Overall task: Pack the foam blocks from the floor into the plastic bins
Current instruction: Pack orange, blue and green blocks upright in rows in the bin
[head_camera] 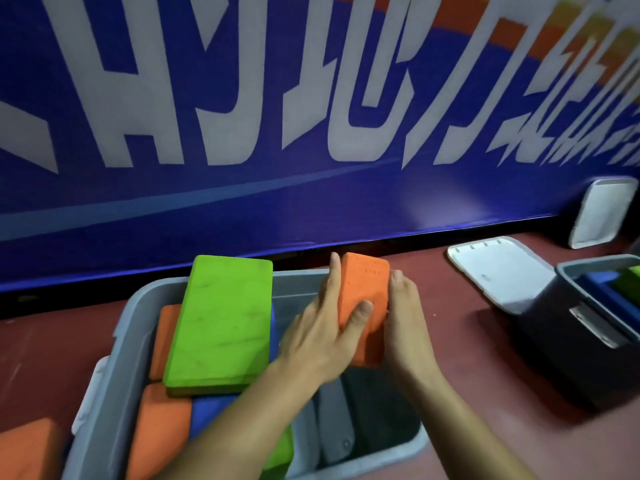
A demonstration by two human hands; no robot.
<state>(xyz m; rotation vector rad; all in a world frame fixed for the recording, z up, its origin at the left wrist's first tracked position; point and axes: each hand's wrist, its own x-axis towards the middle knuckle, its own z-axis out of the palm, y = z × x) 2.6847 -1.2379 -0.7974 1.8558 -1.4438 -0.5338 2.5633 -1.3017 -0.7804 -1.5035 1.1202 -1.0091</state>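
Both my hands hold an orange foam block [367, 289] upright over the right half of a grey plastic bin [145, 303]. My left hand [322, 337] grips its left face, thumb across the front. On the block's right side, my right hand [403, 323] curls round its edge. In the bin's left half a green block [221, 323] leans on orange blocks [162, 434] and a blue block [207, 417]. The bin's right half shows its dark bottom.
A second grey bin [588, 275] with blue and green blocks stands at the right, a white lid [498, 271] lying beside it. Another white lid [602, 213] leans on the blue banner wall. An orange block [27, 448] lies on the red floor at lower left.
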